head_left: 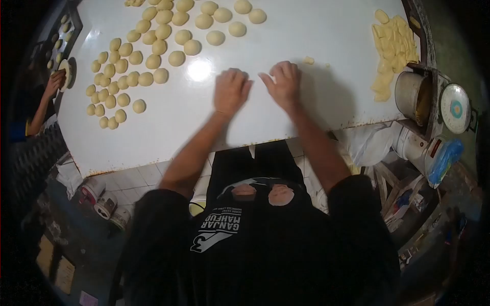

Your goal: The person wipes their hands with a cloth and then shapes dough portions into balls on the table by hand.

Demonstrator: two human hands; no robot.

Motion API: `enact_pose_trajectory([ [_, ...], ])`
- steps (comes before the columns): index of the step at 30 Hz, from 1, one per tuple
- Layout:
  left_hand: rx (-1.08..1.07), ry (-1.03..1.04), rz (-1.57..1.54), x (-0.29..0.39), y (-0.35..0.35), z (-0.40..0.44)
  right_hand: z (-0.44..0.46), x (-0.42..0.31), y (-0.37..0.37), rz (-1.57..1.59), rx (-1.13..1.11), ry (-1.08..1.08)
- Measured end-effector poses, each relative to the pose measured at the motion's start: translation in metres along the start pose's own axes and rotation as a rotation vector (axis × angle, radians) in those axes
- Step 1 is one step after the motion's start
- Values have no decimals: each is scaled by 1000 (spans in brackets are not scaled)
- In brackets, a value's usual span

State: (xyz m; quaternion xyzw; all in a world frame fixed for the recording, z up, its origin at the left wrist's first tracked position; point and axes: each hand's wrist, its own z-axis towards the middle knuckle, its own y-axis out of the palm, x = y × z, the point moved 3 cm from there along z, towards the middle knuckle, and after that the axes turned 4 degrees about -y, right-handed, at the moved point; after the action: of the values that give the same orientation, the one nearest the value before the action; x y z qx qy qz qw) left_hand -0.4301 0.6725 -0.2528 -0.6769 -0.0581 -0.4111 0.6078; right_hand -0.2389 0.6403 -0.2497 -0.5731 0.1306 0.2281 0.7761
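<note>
Near the middle of the white tabletop, my left hand (231, 92) rests palm down with its fingers curled under and the thumb toward the right. To its right, my right hand (284, 85) is curled the same way, its thumb pointing left. What lies under either palm is hidden. Many round, pale dough balls (153, 61) spread across the table to the left and beyond my left hand. A small scrap of dough (308, 60) lies just right of my right hand. Farther right sits a flat pile of cut dough pieces (394, 46).
A metal pot (410, 95) and a dial scale (455, 108) stand by the table's right edge. White buckets (411, 144) are below. At the left, another person's hand (55, 81) touches a round pale object (66, 74) beside a tray of dough balls.
</note>
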Motion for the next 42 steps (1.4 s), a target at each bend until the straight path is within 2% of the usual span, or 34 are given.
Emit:
enact_pose_trajectory([
  [1,-3,-131,-32,10,17,-8,6,-12,8,-49,77,111],
  [3,5,92,-173,24,7,-63,-46,-24,5,-11,-94,-69],
  [5,-85,218,-236,-25,-19,-79,-59,11,-23,215,-210,-310],
  [6,-69,262,-145,-53,-25,-65,-46,31,-20,190,-333,-247],
  [7,-127,70,169,-47,-33,-39,-25,39,-9,62,-249,-293],
  [8,-170,51,149,-20,-20,-38,-25,17,1,80,-283,-258],
  [10,146,-223,64,18,1,-1,18,-8,13,-19,51,18],
  [11,78,-151,-6,24,17,-25,-10,-12,21,-65,-1,-61],
  [13,122,114,-211,14,3,-71,-48,-3,-9,107,-120,-293],
  [15,-76,118,-245,-45,-19,-66,-31,43,-23,240,-337,-357],
  [16,-159,-7,72,-48,-29,-49,-13,53,-7,25,-291,-414],
  [17,-36,-161,223,-29,-30,-15,13,43,6,-155,-406,-267],
  [19,345,-220,134,10,3,6,34,4,3,-7,-23,-32],
  [20,28,-275,60,14,22,-11,15,0,4,13,-81,-120],
  [21,188,-95,-58,27,18,-37,-13,3,4,27,-131,-211],
  [22,169,-5,-144,13,12,-53,-26,16,-10,105,-155,-372],
  [23,146,85,-224,-11,-2,-64,-14,38,-10,109,-144,-394],
  [24,129,139,-134,-25,-24,-55,-2,61,1,-9,-274,-417],
  [25,40,-39,179,-41,-22,-44,-5,75,14,-121,-422,-419],
  [26,167,-142,160,-26,-25,-18,34,49,3,-173,-389,-322],
  [27,322,-230,153,-6,-22,17,25,28,14,-171,-401,-318],
  [28,377,-301,105,10,-6,18,25,16,18,-102,-286,-226],
  [29,146,-340,46,16,12,-1,21,11,13,-32,-164,-134],
  [30,218,-179,-19,21,15,-25,2,9,-4,22,-121,-312],
  [31,290,-15,-87,18,8,-44,-16,26,-17,160,-186,-428],
  [32,239,-20,-93,-3,-7,-54,-9,43,-27,188,-219,-425],
  [33,180,-29,-105,-23,-14,-56,-4,60,-35,216,-259,-412],
  [35,177,-296,256,-25,-24,-15,44,50,-26,-3,-169,-385],
  [36,275,-387,161,-19,-18,10,54,44,-11,33,-59,-293],
  [37,274,-379,154,-5,-3,9,49,33,0,44,-76,-69],
  [39,263,-176,98,18,17,-19,10,20,-12,68,-141,-257],
  [40,175,-174,17,19,12,-40,-3,31,-29,153,-77,-443],
  [41,189,-168,36,4,1,-34,5,53,-38,161,-58,-457],
  [42,199,-143,121,-13,-11,-35,13,75,-37,153,-147,-460],
])
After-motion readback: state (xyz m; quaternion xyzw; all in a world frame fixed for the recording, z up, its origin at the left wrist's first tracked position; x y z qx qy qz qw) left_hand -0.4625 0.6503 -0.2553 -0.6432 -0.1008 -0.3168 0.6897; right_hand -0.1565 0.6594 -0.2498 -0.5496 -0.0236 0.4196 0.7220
